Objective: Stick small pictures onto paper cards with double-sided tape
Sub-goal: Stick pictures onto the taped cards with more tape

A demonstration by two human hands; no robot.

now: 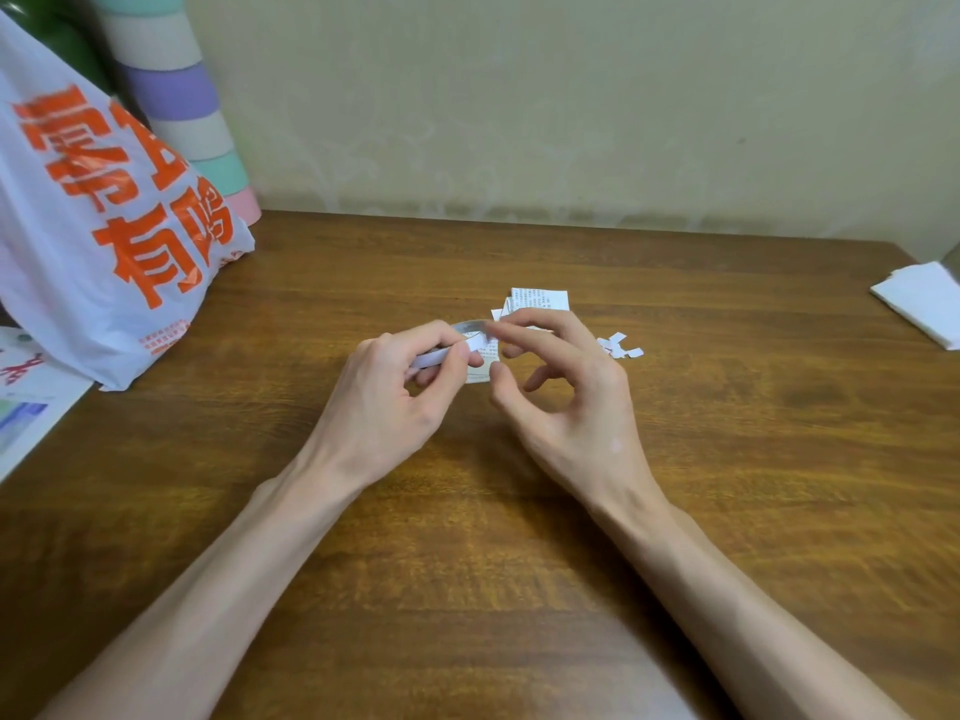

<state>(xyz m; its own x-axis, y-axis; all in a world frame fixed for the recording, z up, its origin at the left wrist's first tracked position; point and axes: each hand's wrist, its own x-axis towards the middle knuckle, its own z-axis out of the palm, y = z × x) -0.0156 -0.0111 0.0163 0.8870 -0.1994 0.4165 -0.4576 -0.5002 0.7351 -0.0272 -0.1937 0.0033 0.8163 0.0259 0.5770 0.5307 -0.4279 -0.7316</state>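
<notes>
My left hand (410,392) grips a thin roll of white double-sided tape (449,345) above the middle of the wooden table (467,563). My right hand (566,397) is just right of it, index finger stretched to the tape's loose end, the other fingers loosely curled and holding nothing I can see. Under the hands lies a small paper card (480,368) with print. A few more printed paper cards (537,301) are stacked just behind. Small white paper scraps (621,348) lie to the right.
A white plastic bag (104,241) with orange lettering stands at the left. Behind it leans a pastel striped roll (182,96). Printed sheets (26,407) lie at the left edge. Folded white paper (924,304) sits at the far right. A wall borders the table's back.
</notes>
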